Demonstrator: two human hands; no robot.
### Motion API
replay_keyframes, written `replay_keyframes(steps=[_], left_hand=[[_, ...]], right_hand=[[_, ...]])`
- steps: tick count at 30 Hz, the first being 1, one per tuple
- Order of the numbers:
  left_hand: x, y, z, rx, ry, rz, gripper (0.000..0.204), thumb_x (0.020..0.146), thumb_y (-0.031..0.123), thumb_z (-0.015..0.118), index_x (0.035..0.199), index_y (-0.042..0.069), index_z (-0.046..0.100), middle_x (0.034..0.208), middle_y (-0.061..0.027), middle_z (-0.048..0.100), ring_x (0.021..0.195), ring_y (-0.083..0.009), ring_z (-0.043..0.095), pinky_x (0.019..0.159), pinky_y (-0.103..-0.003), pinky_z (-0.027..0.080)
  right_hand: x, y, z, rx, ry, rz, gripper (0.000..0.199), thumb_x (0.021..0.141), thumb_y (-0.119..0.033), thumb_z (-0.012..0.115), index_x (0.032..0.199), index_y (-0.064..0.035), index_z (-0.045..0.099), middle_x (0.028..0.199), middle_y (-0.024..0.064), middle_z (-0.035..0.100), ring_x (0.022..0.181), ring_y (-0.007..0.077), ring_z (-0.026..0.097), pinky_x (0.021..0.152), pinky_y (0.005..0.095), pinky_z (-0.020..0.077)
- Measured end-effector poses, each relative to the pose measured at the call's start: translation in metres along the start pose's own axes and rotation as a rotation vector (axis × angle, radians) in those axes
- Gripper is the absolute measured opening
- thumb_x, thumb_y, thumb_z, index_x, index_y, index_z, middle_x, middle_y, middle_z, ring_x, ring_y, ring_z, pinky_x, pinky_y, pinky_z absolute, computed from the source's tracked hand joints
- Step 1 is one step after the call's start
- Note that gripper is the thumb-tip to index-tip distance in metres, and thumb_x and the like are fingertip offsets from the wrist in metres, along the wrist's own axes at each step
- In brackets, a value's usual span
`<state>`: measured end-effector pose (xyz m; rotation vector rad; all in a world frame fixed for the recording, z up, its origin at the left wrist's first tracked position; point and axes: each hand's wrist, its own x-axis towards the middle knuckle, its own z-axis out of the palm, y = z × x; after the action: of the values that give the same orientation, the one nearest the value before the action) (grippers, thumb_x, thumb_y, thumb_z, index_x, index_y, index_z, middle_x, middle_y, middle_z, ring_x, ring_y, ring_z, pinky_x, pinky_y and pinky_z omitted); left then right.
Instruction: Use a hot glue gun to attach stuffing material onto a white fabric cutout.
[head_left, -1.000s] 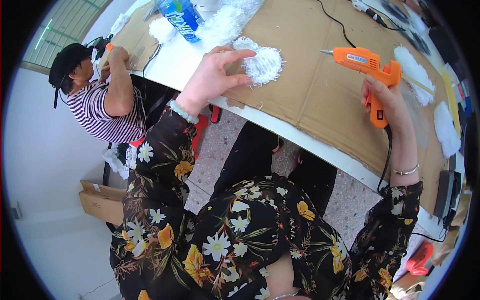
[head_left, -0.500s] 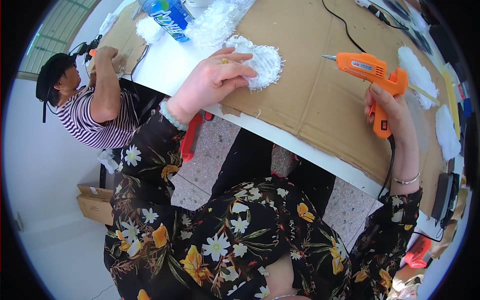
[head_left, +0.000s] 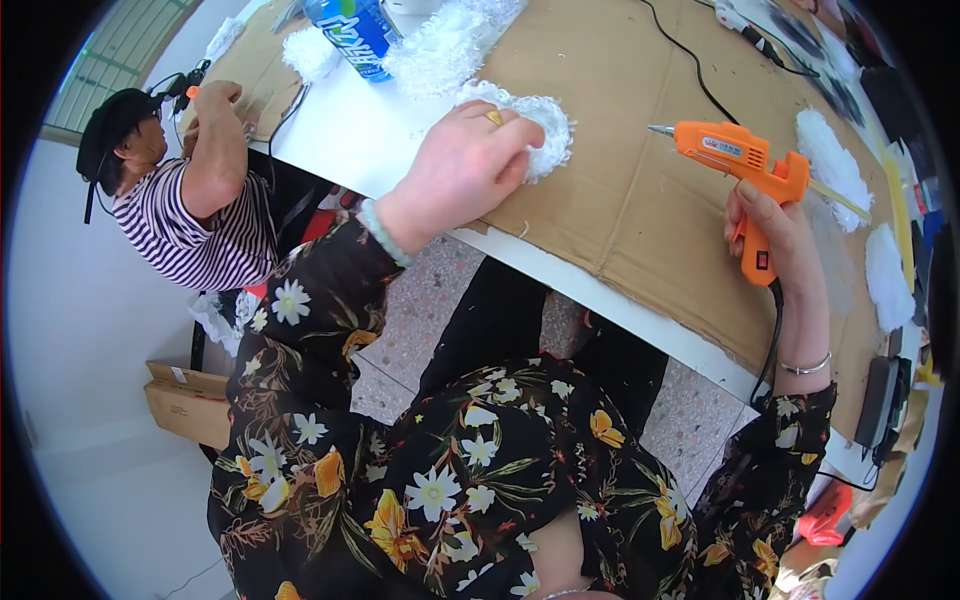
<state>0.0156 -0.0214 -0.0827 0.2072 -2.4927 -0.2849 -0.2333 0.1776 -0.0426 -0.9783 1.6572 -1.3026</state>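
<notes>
Left hand (head_left: 462,165) pressed flat on a white fluffy piece (head_left: 540,125) lying on brown cardboard (head_left: 640,210) atop the bench (head_left: 350,140), right hand (head_left: 775,230) gripped an orange glue gun (head_left: 740,165), nozzle aimed toward the piece, well apart.

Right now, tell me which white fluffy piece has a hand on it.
The round white fluffy piece on the cardboard, pressed under the left hand. The other white pieces lie untouched.

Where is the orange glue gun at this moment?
In the head view, the orange glue gun is on the right side, held in the right hand above the brown cardboard sheet, its nozzle pointing left toward the white fluffy piece under the left hand.
</notes>
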Motion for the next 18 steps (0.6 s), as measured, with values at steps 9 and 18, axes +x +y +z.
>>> replay_keyframes(steps=[9, 18], left_hand=[[0.017, -0.051, -0.05, -0.762, 0.578, -0.508, 0.022, 0.093, 0.006, 0.044, 0.108, 0.001, 0.059, 0.07, -0.0033, 0.057, 0.067, -0.0121, 0.057, 0.066, -0.025, 0.048], [-0.017, -0.009, -0.031, -0.577, 0.357, -0.643, 0.022, 0.087, 0.0, 0.052, 0.108, -0.001, 0.058, 0.072, 0.0007, 0.056, 0.07, -0.005, 0.053, 0.066, -0.019, 0.042]], right_hand=[[0.005, 0.003, -0.002, 0.026, -0.02, -0.075, 0.034, 0.087, -0.038, 0.058, 0.075, -0.0067, 0.053, 0.062, 0.0026, 0.054, 0.051, 0.0082, 0.052, 0.047, 0.0208, 0.0423], [0.006, 0.002, -0.001, 0.006, -0.049, -0.113, 0.034, 0.086, -0.04, 0.059, 0.077, -0.0071, 0.053, 0.064, 0.0016, 0.054, 0.054, 0.0078, 0.053, 0.048, 0.0209, 0.0432]])
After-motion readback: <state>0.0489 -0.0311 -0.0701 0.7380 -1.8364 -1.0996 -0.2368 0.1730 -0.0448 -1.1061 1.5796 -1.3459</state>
